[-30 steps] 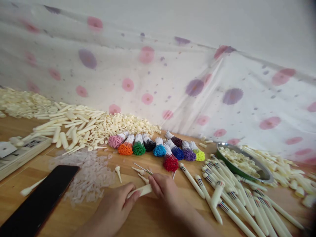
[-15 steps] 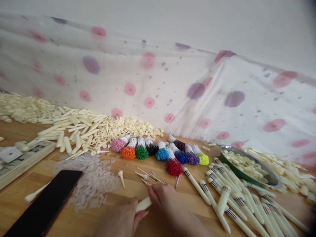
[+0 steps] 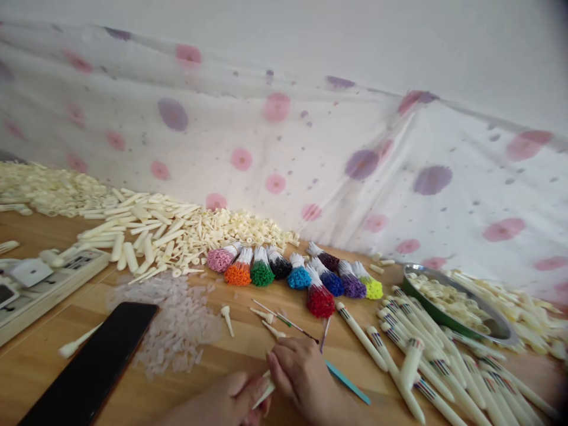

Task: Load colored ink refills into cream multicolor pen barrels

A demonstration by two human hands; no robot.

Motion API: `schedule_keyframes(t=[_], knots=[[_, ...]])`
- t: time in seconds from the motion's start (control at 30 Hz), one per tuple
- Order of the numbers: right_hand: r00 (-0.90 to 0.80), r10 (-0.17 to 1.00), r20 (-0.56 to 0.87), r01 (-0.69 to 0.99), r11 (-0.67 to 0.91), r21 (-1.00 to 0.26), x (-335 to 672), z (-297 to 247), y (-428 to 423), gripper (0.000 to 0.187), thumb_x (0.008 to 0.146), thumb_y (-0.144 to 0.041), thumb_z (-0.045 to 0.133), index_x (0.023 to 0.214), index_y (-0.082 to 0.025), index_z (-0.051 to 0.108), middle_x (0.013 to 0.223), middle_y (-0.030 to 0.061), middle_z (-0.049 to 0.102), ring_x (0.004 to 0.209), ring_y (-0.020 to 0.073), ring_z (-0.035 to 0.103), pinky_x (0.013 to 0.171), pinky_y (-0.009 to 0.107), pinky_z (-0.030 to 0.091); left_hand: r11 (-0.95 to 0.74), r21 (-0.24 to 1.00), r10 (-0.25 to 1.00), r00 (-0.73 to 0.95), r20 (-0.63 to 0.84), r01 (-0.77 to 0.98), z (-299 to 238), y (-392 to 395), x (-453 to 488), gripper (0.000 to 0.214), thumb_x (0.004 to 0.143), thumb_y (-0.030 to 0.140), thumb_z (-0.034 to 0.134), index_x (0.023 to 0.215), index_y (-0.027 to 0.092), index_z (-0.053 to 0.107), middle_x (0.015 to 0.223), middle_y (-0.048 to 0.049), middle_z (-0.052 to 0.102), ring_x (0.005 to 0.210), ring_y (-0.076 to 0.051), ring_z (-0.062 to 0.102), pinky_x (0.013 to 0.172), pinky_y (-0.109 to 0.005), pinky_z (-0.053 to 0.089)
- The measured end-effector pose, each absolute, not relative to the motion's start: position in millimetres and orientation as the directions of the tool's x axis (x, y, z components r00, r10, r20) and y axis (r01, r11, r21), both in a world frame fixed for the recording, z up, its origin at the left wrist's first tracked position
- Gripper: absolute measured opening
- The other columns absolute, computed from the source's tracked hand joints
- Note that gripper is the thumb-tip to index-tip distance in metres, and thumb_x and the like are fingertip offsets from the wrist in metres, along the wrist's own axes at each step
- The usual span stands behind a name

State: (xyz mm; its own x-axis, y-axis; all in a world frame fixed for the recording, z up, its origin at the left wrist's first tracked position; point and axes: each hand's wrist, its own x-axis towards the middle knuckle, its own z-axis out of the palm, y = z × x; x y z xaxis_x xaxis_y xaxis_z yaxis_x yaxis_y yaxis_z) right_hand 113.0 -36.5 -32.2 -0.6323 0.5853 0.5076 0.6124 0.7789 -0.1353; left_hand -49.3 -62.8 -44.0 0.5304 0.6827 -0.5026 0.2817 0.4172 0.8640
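Close to the table's front edge, my left hand (image 3: 235, 397) has its thumb and fingers closed on a cream tapered pen part (image 3: 265, 391). My right hand (image 3: 299, 370) is curled around the other end, so much of the part is hidden. A teal flat tool, apparently tweezers (image 3: 348, 381), lies just right of my right hand. Beyond the hands are loose thin refills (image 3: 293, 322) and small cream cone-shaped pieces (image 3: 227, 319). Farther back sit bundles of coloured refills, among them a red bundle (image 3: 320, 299) and an orange bundle (image 3: 238, 269).
Many multicolour pens (image 3: 437, 355) lie at right, beside a green metal-rimmed bowl (image 3: 501, 336) of cream parts. A black phone (image 3: 95, 361), clear plastic bits (image 3: 177, 331) and a power strip (image 3: 57, 296) are at left. Cream barrels (image 3: 133, 231) pile up near the patterned sheet (image 3: 275, 142).
The view has shifted slightly, moving the scene rightward. The pen part between my hands now points down toward me, and the teal tool has come into clear sight.
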Motion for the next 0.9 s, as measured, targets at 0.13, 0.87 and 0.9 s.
schedule_keyframes(t=[0.13,0.87,0.9], knots=[[-0.639,0.65,0.41,0.624,0.751,-0.218,104,-31,-33,0.061,0.099,-0.03,0.012,0.054,-0.018,0.051,0.049,0.0013,0.055,0.042,0.0092,0.045,0.047,0.024,0.028,0.159,0.86,0.797,0.451,-0.402,0.485,-46,-66,-55,0.055,0.078,0.07,0.021,0.075,0.021,0.046,0.057,0.0054,0.04,0.05,-0.011,0.036,0.049,-0.023,0.03],[-0.659,0.75,0.057,0.73,0.655,-0.195,66,-4,-11,0.043,0.096,-0.029,0.031,0.066,-0.018,0.06,0.056,0.0005,0.061,0.047,0.0104,0.048,0.045,0.023,0.024,-0.097,0.629,0.982,0.176,-0.064,0.771,-44,-64,-74,0.037,0.088,0.033,0.029,0.114,0.019,0.052,0.09,-0.0118,0.071,0.084,-0.028,0.066,0.071,-0.035,0.044],[-0.644,0.756,0.115,0.722,0.651,-0.234,67,-4,-10,0.042,0.096,-0.031,0.03,0.068,-0.018,0.059,0.059,0.0005,0.06,0.05,0.0105,0.049,0.047,0.022,0.026,-0.082,0.68,0.983,0.172,-0.065,0.729,-42,-62,-76,0.035,0.088,0.034,0.03,0.113,0.021,0.051,0.09,-0.0102,0.07,0.086,-0.027,0.064,0.073,-0.034,0.043]])
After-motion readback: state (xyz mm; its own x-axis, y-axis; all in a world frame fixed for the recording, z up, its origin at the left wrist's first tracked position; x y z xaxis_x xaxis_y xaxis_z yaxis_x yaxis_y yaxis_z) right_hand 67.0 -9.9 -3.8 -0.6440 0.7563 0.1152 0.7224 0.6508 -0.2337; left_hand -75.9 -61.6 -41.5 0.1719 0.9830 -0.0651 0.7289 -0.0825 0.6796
